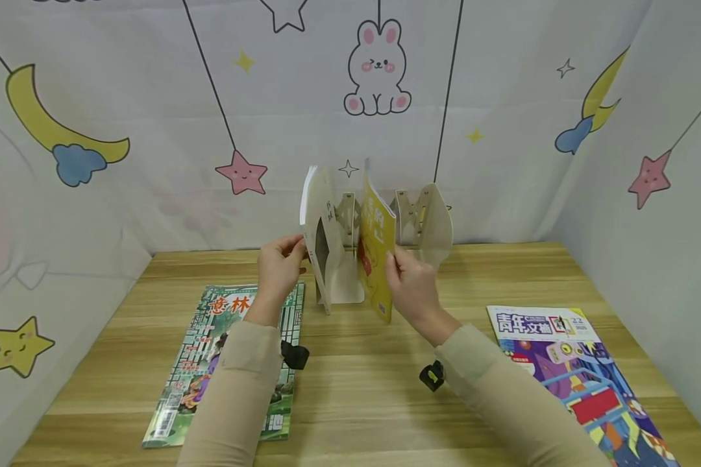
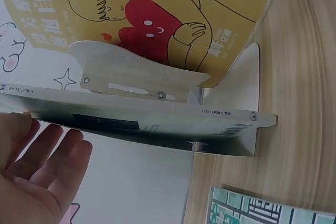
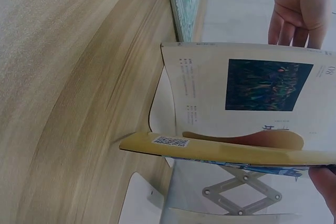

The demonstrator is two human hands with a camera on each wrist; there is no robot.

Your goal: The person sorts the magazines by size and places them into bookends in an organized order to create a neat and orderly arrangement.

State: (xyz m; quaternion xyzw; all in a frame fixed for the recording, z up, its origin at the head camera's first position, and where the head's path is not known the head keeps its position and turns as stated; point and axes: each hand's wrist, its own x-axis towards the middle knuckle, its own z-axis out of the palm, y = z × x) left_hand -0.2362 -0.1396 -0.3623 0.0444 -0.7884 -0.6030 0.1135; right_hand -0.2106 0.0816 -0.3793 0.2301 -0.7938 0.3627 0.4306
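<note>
Fingers of the right hand (image 1: 411,282) pinching the yellow magazine (image 1: 376,243), left hand (image 1: 279,266) flat against the white magazine (image 1: 317,227) in the rack (image 1: 429,217).

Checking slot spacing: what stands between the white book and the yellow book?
A cream divider panel of the book stand, between white book and yellow book; head view.

A yellow book (image 1: 376,250) with a red heart picture stands up straight in the right hand (image 1: 413,285), which pinches its edge. A white book (image 1: 317,227) stands up just beside the left hand (image 1: 278,266), whose flat fingers touch it. Both sit in a white book stand (image 1: 426,220).
</note>
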